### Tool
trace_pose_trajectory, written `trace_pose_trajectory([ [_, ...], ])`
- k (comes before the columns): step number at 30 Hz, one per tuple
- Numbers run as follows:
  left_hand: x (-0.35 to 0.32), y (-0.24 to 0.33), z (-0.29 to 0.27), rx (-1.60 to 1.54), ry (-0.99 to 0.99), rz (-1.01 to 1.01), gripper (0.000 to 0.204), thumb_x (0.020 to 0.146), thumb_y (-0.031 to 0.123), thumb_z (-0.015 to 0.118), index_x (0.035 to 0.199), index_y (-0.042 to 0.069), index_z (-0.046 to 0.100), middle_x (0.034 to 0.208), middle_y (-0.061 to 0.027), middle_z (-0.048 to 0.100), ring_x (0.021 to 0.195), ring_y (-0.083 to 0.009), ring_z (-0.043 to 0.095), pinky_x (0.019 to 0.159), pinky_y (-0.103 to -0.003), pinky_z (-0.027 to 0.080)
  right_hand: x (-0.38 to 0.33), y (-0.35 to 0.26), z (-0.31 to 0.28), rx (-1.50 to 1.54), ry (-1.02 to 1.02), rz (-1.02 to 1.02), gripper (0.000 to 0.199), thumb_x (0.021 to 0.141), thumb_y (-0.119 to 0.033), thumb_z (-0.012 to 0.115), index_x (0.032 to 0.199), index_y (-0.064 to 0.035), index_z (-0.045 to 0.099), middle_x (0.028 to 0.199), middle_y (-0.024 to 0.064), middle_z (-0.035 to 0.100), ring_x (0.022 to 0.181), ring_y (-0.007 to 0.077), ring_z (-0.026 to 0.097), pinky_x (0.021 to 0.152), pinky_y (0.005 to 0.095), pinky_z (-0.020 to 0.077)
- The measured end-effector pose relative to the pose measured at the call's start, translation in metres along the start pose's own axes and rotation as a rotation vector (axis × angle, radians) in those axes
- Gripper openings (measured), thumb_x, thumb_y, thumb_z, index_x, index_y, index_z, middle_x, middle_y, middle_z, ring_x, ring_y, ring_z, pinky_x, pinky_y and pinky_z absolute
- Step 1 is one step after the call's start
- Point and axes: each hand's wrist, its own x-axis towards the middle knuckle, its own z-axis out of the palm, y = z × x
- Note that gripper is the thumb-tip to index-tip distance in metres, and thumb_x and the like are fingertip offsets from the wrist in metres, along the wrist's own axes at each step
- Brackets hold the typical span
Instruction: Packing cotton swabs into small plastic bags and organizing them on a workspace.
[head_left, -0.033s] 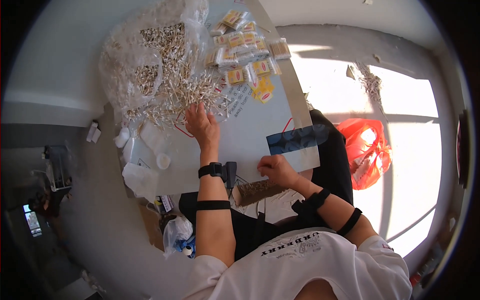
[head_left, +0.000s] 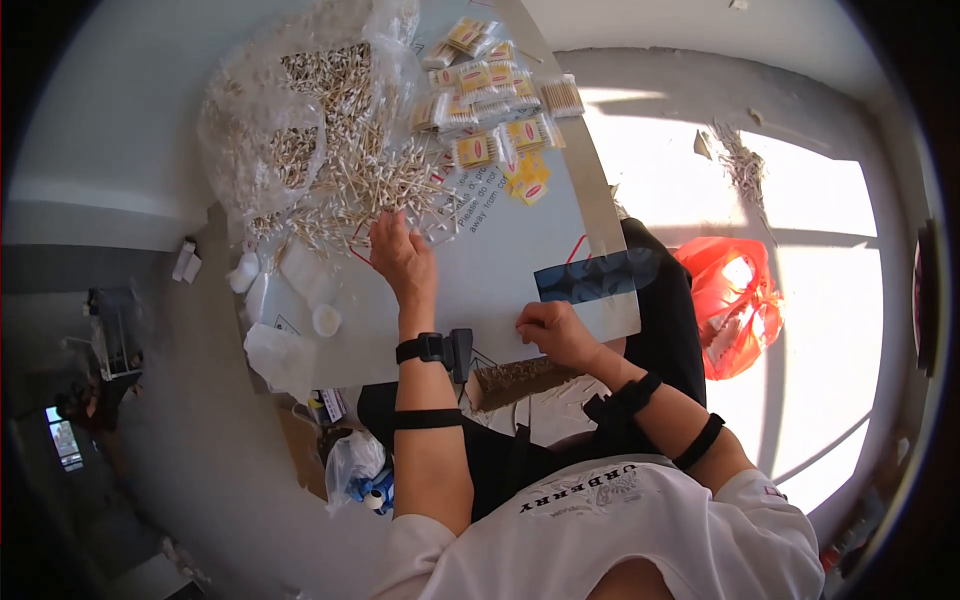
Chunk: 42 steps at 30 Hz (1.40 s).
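Note:
A large heap of cotton swabs spills from a clear plastic bag onto the pale table. At the heap's near edge is my left hand, palm down, its fingers stretched out and touching the swabs. My right hand rests by the table's near edge with fingers curled inward; whatever it may hold is hidden. Just beyond it lies a dark blue translucent sheet. Farther back, packets of cotton swabs with yellow labels are stacked, and loose yellow cards lie in front of them.
A small white round container and crumpled clear plastic sit at the table's near left. Right of my leg, a red plastic bag stands on the floor. Below the table edge is a cardboard box.
My left hand has drawn back very slightly toward me along the heap's edge. My right hand stays nearly where it was.

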Motion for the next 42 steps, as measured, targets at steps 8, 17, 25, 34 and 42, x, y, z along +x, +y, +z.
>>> trace_pose_trajectory([
  [8,-0.049,0.007,-0.026,0.012,0.064,-0.015,0.047,0.071,0.003,0.068,0.116,0.014,0.06,0.123,-0.0127,0.05,0.117,-0.0372,0.043,0.096,-0.05,0.038,0.128,-0.036,-0.025,-0.56,0.32,-0.545,0.025,0.072,-0.003,0.069,0.097,-0.0081,0.067,0.092,0.0113,0.059,0.089,0.0305,0.06,0.079,0.0385,0.0495],
  [17,-0.045,0.021,-0.014,0.052,0.0,-0.076,0.027,0.071,0.009,0.071,0.095,0.016,0.062,0.107,-0.0051,0.052,0.109,-0.0308,0.045,0.088,-0.048,0.037,0.137,-0.022,-0.023,-0.76,0.242,-0.525,0.005,0.073,-0.008,0.066,0.078,-0.0094,0.065,0.089,0.008,0.055,0.093,0.0293,0.057,0.079,0.0387,0.0485],
  [25,-0.05,0.024,-0.014,0.017,0.077,-0.052,0.019,0.073,0.006,0.068,0.087,0.015,0.058,0.103,-0.0047,0.052,0.107,-0.0307,0.045,0.088,-0.047,0.036,0.084,-0.014,-0.014,-0.303,0.493,-0.456,0.01,0.073,-0.007,0.069,0.076,-0.0072,0.06,0.083,0.009,0.054,0.084,0.0303,0.058,0.072,0.0394,0.0495],
  [34,-0.048,0.029,-0.014,-0.075,0.18,-0.088,0.041,0.071,0.002,0.07,0.108,0.019,0.061,0.111,-0.0072,0.053,0.108,-0.0326,0.045,0.089,-0.048,0.038,0.028,-0.011,-0.013,-0.545,0.398,-0.485,0.036,0.066,-0.006,0.076,0.099,-0.0064,0.061,0.094,0.0103,0.055,0.087,0.0309,0.059,0.072,0.0402,0.0504],
  [42,-0.032,0.003,-0.013,0.045,0.005,-0.258,0.039,0.071,0.007,0.071,0.106,0.019,0.061,0.112,-0.0046,0.053,0.11,-0.0329,0.045,0.089,-0.05,0.038,0.075,0.001,-0.01,-0.768,0.344,-0.555,0.02,0.068,-0.008,0.072,0.084,-0.0106,0.06,0.086,0.0055,0.054,0.085,0.0271,0.056,0.073,0.0383,0.0455],
])
